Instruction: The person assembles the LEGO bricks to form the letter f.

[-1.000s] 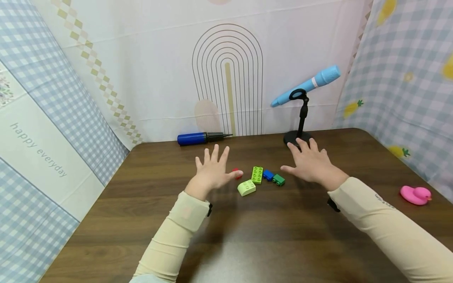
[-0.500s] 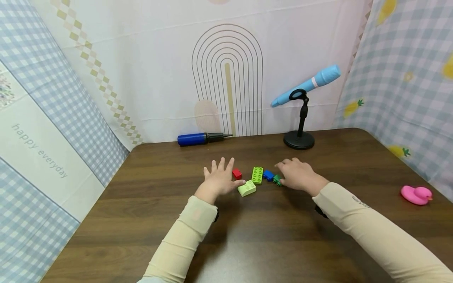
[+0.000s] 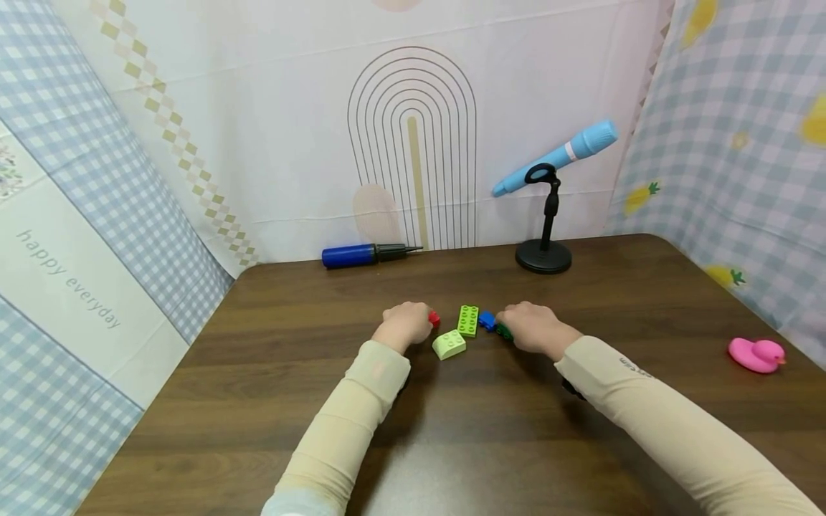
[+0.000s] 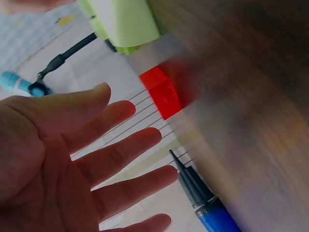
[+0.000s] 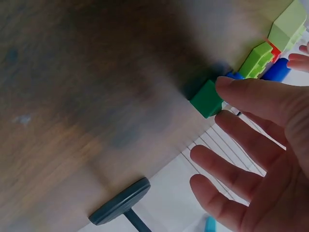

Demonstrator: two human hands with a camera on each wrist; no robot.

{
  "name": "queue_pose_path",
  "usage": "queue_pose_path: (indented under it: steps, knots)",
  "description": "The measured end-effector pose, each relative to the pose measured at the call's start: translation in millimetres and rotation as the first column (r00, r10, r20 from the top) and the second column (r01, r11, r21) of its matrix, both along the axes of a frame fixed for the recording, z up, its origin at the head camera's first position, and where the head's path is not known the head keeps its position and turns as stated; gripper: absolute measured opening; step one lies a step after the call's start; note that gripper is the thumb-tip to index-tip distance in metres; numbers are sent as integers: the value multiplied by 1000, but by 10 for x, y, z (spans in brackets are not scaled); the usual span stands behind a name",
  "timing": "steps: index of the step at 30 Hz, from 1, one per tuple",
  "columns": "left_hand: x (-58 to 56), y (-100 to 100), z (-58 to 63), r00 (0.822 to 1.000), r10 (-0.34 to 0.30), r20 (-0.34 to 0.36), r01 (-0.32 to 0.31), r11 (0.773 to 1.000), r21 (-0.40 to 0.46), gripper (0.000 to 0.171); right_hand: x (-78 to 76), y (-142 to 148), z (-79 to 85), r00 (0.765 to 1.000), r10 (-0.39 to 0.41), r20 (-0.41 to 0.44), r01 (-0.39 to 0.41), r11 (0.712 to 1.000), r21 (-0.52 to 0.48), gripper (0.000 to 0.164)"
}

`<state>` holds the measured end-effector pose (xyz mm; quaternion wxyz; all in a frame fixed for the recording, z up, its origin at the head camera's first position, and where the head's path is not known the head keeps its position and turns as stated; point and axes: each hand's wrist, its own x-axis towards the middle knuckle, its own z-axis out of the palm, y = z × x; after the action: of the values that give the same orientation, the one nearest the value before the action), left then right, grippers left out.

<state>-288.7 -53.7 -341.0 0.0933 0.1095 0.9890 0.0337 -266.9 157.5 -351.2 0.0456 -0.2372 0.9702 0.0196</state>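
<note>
In the head view my left hand (image 3: 405,324) is lowered beside a small red brick (image 3: 434,319), fingers mostly out of sight. The left wrist view shows its fingers spread and fairly straight, apart from the brick. My right hand (image 3: 530,327) reaches down over a green brick (image 3: 504,331) and partly covers it. In the right wrist view its thumb and index fingertips flank the near end of the green brick; a firm grip is not visible. Between the hands lie a blue brick (image 3: 487,321), a lime-green brick (image 3: 468,320) and a pale green curved brick (image 3: 449,344).
Toward the back of the brown table (image 3: 452,444) are a blue hand pump (image 3: 361,254) and a black stand (image 3: 545,254). A light blue toy microphone (image 3: 558,158) slants behind the stand. Far right sits a pink rubber duck (image 3: 757,355).
Both hands have lowered and come closer together, the left toward the red brick and the right toward the green one. Their fingers, spread wide at first, are drawn in. The bricks appear unmoved.
</note>
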Motion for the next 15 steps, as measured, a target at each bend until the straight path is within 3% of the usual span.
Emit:
queue_pose_path:
  steps: [4,8,15]
  knots:
    - [-87,97,-17,999,2,-51,-5,999,-48,15,-7,-4,-18,1000,15,-22,-15,1000,-2,33]
    - [-152,185,-48,994,0,-111,-7,998,-63,15,-15,-17,-35,999,26,-33,-26,1000,4,34]
    - [-206,249,-105,991,4,-130,-14,997,-78,16,-19,-24,-39,998,34,-47,-32,999,44,29]
